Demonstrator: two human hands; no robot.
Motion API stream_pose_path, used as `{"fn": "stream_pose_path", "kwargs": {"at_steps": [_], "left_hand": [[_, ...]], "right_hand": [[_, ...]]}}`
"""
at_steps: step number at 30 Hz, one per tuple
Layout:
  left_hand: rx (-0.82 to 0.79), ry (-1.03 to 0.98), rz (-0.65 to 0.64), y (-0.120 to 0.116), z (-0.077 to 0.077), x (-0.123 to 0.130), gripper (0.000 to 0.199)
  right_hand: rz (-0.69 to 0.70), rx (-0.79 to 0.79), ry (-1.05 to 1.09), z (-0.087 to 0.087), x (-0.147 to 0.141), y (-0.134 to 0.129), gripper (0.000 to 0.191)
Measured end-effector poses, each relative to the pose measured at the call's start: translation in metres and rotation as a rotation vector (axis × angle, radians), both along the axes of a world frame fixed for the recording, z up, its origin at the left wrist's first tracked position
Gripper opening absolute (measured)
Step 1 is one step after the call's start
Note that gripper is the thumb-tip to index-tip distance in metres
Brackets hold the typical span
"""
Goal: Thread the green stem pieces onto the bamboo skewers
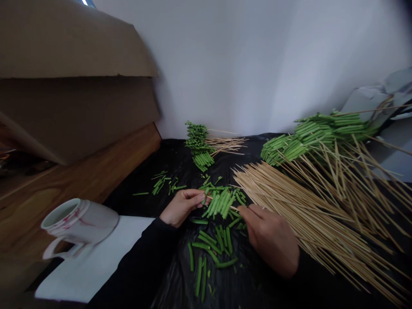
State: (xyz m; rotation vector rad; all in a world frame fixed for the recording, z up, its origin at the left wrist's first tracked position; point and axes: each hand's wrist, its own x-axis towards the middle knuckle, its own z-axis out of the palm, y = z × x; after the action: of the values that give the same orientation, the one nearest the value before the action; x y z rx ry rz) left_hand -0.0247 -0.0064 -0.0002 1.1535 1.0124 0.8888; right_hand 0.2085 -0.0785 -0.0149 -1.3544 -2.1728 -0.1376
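Note:
My right hand grips a thin wooden skewer that carries a row of cut green bean pieces. At the skewer's other end, my left hand pinches a single green bean piece between thumb and forefinger, close to the tip. Loose cut beans lie on the black plastic sheet below and around the hands. Just right of my right hand is a big pile of bare skewers.
Filled bean skewers are stacked at the back and in a larger heap at the right. A mug stands on white paper at the left. Behind it, a cardboard box rests on a wooden surface. A pale wall closes off the back.

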Motion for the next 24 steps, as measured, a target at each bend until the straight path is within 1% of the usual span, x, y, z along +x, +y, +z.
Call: {"fn": "stream_pose_path", "kwargs": {"at_steps": [6,10,14,18,24], "left_hand": [[-0.042,-0.010,-0.005,0.0007,-0.0022,-0.0003,0.023],[-0.026,-0.006,-0.026,0.0013,-0.0059,-0.0011,0.023],[-0.006,0.023,-0.022,0.0016,-0.0081,-0.0018,0.023],[-0.005,0.016,-0.023,0.0016,-0.0084,-0.0007,0.023],[-0.087,-0.062,0.087,0.0017,-0.0078,0.0007,0.027]], "right_hand": [[-0.001,-0.009,0.000,-0.0027,-0.0018,-0.0007,0.028],[-0.026,-0.024,-0.010,-0.0047,-0.0029,-0.0008,0.027],[-0.022,-0.048,-0.002,-0.0062,-0.0035,-0.0003,0.024],[-0.010,-0.020,0.012,-0.0061,-0.0036,0.0001,0.025],[0.023,0.021,0.042,-0.0041,-0.0042,0.0008,0.025]]}}
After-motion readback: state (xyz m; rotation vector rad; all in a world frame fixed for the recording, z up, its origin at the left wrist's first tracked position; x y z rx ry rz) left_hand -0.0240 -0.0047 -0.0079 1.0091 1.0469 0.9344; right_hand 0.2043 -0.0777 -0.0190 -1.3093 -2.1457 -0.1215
